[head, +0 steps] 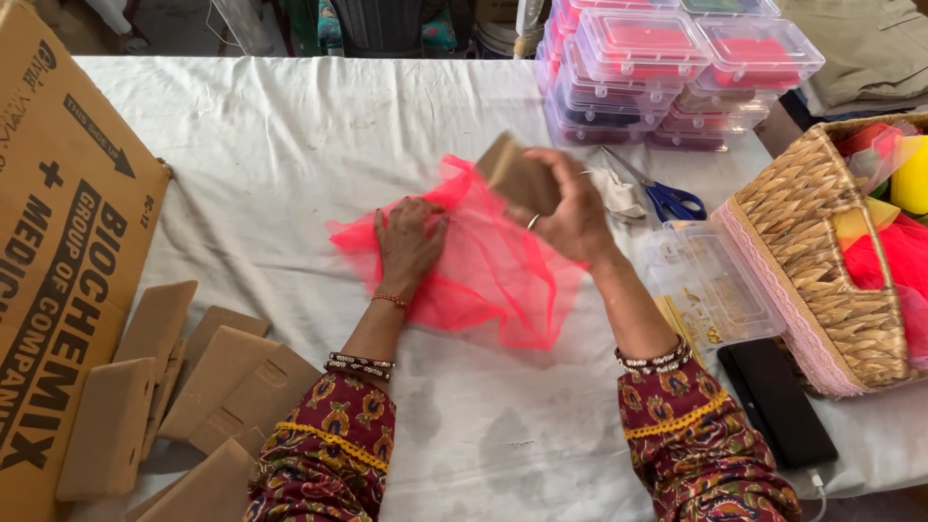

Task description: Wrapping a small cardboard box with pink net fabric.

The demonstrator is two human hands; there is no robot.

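Brown block: a small flat tan block (517,174) is held up above the worktop's middle, tilted, over the net fabric.
Right hand: the right hand (570,213) grips the block from behind, fingers curled around its edge; a ring shows on one finger and beaded bangles on the wrist.
Net fabric: a sheet of sheer pink-red net (483,271) lies crumpled on the worktop, its upper edge rising toward the block.
Left hand: the left hand (408,242) rests palm down on the net, fingers bent and gathering the cloth; thread and beaded bangles circle the wrist.
Worktop: a white cloth (290,145) covers it, with faint stains near the person.
Left side: a big cardboard carton (58,242) stands at the edge, and more tan blocks (193,377) lie in a loose pile beside it.
Behind the hands: blue-handled scissors (667,198) lie just right of the right hand, next to a scrap of white cloth (619,193).
Far right corner: clear lidded boxes (667,68) with red and dark contents are stacked.
Right side: a clear compartment box (710,285) lies near the right forearm, a black phone (778,401) beside it, and a woven basket (822,251) with pink trim holds bright fabric.
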